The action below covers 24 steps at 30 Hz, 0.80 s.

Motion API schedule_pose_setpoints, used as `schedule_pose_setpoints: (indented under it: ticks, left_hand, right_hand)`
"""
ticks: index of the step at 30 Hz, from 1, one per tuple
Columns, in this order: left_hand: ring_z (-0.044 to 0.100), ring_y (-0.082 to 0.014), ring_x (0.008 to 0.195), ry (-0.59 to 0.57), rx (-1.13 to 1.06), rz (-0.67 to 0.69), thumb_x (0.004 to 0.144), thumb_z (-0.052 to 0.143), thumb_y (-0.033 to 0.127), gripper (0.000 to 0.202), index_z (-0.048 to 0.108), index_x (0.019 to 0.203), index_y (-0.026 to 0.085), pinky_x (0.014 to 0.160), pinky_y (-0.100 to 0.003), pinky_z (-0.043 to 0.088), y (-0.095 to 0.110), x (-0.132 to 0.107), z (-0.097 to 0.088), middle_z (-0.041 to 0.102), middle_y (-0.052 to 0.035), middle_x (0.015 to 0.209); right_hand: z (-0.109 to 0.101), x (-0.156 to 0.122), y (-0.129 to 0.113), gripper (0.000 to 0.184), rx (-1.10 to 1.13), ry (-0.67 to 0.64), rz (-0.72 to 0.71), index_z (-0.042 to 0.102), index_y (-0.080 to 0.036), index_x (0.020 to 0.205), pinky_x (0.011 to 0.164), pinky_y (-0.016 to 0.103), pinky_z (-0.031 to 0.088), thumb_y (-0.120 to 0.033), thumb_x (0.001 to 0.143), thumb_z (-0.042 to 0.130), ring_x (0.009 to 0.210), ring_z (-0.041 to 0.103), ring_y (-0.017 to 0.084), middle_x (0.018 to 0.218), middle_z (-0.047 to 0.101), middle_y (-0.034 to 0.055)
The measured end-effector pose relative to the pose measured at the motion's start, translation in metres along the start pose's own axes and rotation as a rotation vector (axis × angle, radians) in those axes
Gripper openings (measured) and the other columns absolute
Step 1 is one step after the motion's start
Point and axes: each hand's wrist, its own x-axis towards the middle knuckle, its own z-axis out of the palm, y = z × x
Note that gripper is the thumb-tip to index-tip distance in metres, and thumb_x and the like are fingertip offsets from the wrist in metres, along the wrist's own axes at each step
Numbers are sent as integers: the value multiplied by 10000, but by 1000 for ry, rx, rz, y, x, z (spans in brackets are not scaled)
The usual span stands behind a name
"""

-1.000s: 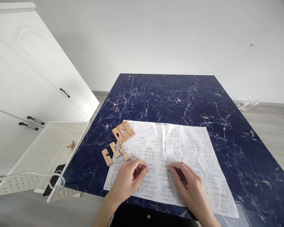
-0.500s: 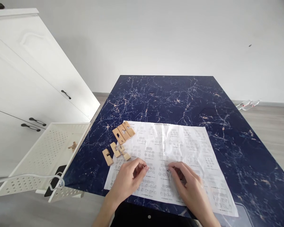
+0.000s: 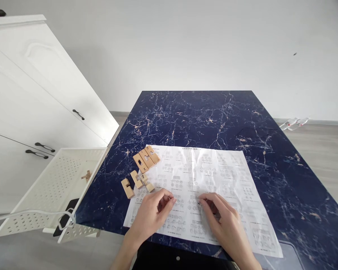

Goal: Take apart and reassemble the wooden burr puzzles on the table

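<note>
A creased paper sheet (image 3: 214, 176) printed with rows of small grey diagrams lies flat on the dark blue marbled table. My left hand (image 3: 154, 212) rests on its lower left part, fingers curled in and thumb close to the index fingertip. On the lower right part lies my right hand (image 3: 224, 217), curled the same way. Nothing shows between the fingers of either hand. Beyond my left hand are notched wooden puzzle pieces: a side-by-side row (image 3: 146, 159) with handwritten numbers, a separate piece (image 3: 127, 188), and a small cluster (image 3: 142, 180) marked 3.
Left of the table stands a white perforated bin (image 3: 45, 187) holding a small wooden piece (image 3: 86, 176). A white cable (image 3: 30, 213) crosses its front. White cabinets (image 3: 39, 86) line the left side. A dark object (image 3: 183, 258) lies at the table's near edge.
The view has shifted very slightly. Both hands, the paper and the wooden pieces keep their places.
</note>
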Motion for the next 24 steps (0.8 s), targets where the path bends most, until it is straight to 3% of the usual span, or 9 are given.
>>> schedule_pose_setpoints:
  ticks: [16, 20, 24]
  left_hand:
    - [520, -126, 615, -32, -29, -3, 1099, 561, 440, 292, 650, 935, 216, 549, -241, 406, 6, -2, -3, 615, 19, 746]
    - [555, -123, 631, -84, -40, 65, 1078, 590, 379, 248, 668, 911, 214, 596, -240, 454, 11, -5, -19, 658, 12, 766]
    - [611, -138, 627, 86, 64, 173, 1078, 554, 365, 272, 678, 891, 212, 595, -244, 496, 10, 4, -54, 677, 1, 735]
  right_hand:
    - [0, 0, 0, 293, 4, -2, -12, 731, -268, 1104, 724, 357, 624, -473, 1134, 524, 863, 749, 259, 1031, 777, 92]
    - [-1, 0, -2, 284, 19, -12, -24, 726, -263, 1100, 758, 365, 624, -452, 1140, 519, 903, 750, 259, 1053, 773, 94]
    - [-1, -1, -3, 295, 39, -27, -28, 721, -265, 1100, 760, 384, 626, -454, 1147, 499, 901, 744, 266, 1053, 770, 101]
